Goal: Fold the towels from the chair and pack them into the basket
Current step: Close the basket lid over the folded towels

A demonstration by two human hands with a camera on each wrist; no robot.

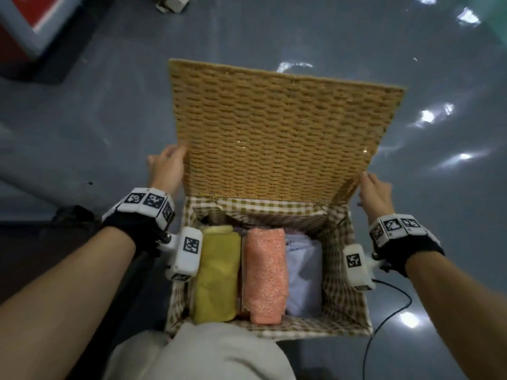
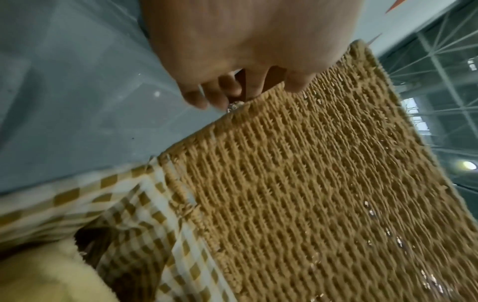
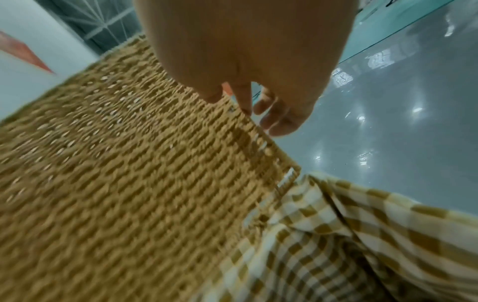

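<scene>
The basket (image 1: 343,319) is seen on the grey floor (image 1: 96,119), directly in front of the person's knee (image 1: 208,352), its gingham liner (image 1: 337,286) folded out over the rim on all sides. The wicker lid (image 1: 274,127) is raised and tilted away, hinged along the far rim. The lid's left edge is gripped by the left hand (image 1: 167,168), thumb on the inner face and fingers (image 2: 196,98) curled behind the edge, as shown in the left wrist view. The right edge is held by the right hand (image 1: 374,196) in the same way; in the right wrist view the thumb is pressed to the weave and the fingers (image 3: 279,120) are curled past the edge, loosely. Three towels are packed side by side inside, all lying front to back: a yellow towel (image 1: 216,275) against the left wall, an orange towel (image 1: 264,275) in the middle touching it, and a white towel (image 1: 304,281) to the right, sitting lower. A narrow gap is left between the white towel and the right wall. Open floor is seen left, right and beyond the lid. A black cable (image 1: 384,322) is trailed across the floor just beside the basket's right near corner. A red and white object (image 1: 30,26) is noted far left, well apart.
</scene>
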